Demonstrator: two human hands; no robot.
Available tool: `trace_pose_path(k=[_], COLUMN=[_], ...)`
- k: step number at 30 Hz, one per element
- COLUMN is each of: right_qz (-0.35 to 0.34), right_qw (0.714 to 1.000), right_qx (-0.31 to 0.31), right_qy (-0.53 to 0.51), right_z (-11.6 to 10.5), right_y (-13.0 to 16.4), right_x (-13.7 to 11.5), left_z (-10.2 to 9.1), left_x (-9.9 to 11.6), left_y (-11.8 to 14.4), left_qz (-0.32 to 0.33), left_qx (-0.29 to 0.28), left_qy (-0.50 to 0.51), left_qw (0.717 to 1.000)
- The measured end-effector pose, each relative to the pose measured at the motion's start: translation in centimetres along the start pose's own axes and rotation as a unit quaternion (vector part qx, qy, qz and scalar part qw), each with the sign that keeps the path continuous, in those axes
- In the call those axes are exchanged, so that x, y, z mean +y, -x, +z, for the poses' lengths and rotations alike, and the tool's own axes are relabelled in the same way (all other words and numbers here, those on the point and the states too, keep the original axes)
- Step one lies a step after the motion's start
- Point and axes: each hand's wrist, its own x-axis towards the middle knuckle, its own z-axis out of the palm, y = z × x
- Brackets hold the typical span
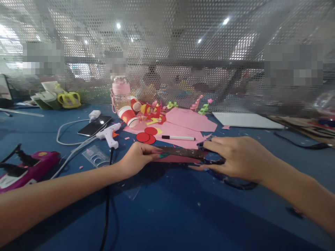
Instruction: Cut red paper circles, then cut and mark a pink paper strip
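Both hands (183, 158) hold scissors (188, 152) over pink paper (180, 132).

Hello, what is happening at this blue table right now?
A person is working with paper at a blue table. The right hand holds dark-handled scissors, with fingers through the handle loops. The left hand pinches the blade end, where a small pink piece of paper lies. Behind them lie pink sheets, red paper circles, a marker, a white glue gun, a phone and paper cups.
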Motion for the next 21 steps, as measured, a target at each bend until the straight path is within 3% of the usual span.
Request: trace_pose_path(k=[7,16,21], right_qz=[-0.019,-0.019,-0.028], right_qw=[0.998,0.999,0.999], right_qx=[-0.009,-0.025,-0.001], right_qy=[0.058,0.042,0.044], right_z=[-0.66,-0.85,-0.93], right_y=[0.07,-0.05,-0.16], right_x=[0.25,0.3,0.19], left_z=[0.01,-0.13,-0.09], left_x=[-0.14,-0.47,-0.45], left_y=[0.01,-0.07,-0.13], left_qz=[0.003,0.016,0.01], left_qx=[0.005,-0.004,-0.006], left_qy=[0.002,-0.017,-0.003], left_qw=[1.0,1.0,1.0])
